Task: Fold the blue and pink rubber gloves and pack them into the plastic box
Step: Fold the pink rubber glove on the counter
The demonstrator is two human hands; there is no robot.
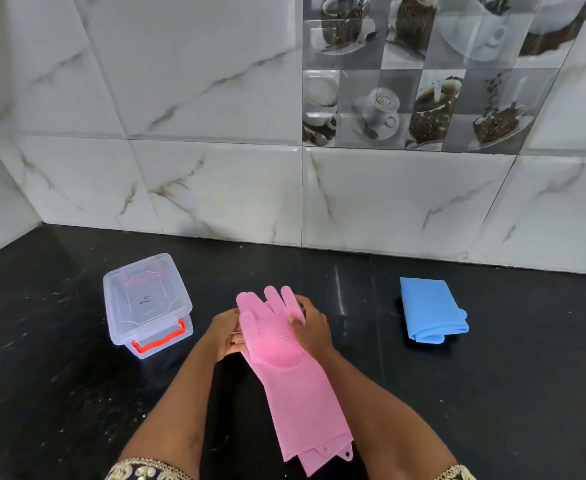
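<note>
Plastic box [148, 304] sits lid-on at left of black surface [59, 358]. Centre: left hand [227, 336] and right hand [310, 323] each grip stacked pink gloves [286, 362] at the finger end, cuffs trailing toward camera. Blue gloves [430, 310] lie folded at right.
</note>
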